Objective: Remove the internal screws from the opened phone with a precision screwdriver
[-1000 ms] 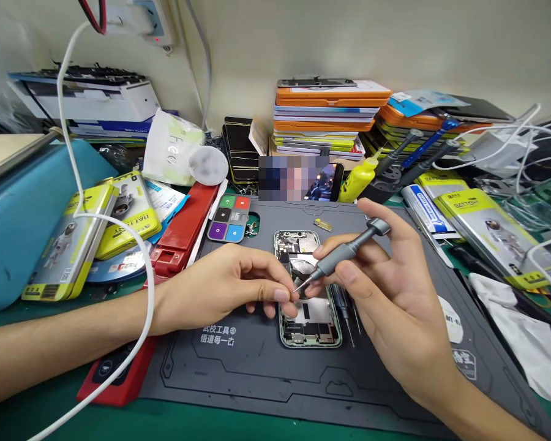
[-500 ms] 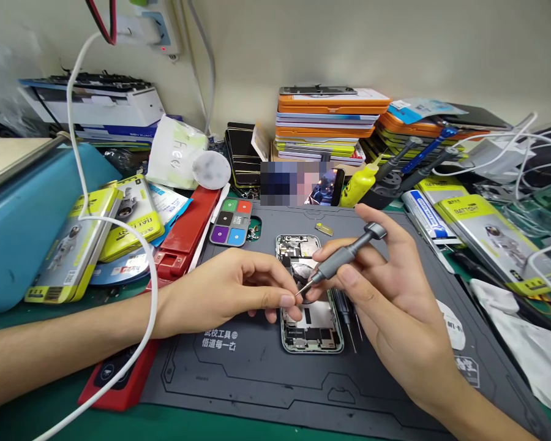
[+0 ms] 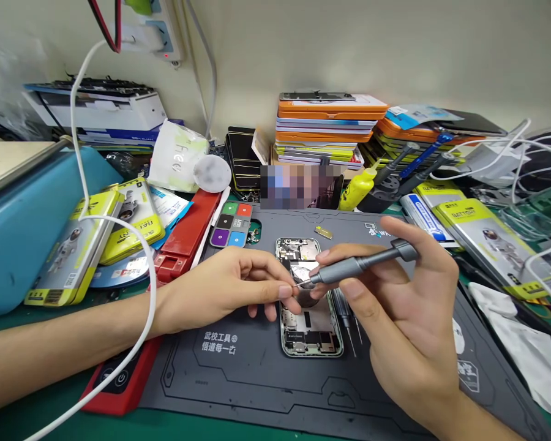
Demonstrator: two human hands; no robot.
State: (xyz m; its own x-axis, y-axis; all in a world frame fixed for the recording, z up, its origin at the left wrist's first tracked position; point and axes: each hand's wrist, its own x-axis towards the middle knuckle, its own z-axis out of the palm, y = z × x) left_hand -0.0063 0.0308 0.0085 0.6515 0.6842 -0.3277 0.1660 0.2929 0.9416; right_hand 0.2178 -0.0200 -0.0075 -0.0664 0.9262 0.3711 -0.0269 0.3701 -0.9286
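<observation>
Screwdriver [image 3: 356, 266] pinched level in right hand [image 3: 395, 318], tip at left hand [image 3: 229, 291] fingertips closed over opened phone [image 3: 308, 318]: best kept steady, pressure light.

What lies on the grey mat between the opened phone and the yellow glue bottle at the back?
In the head view, one small yellow-gold metal piece lies between the opened phone and the yellow glue bottle; otherwise bare grey mat.
</observation>
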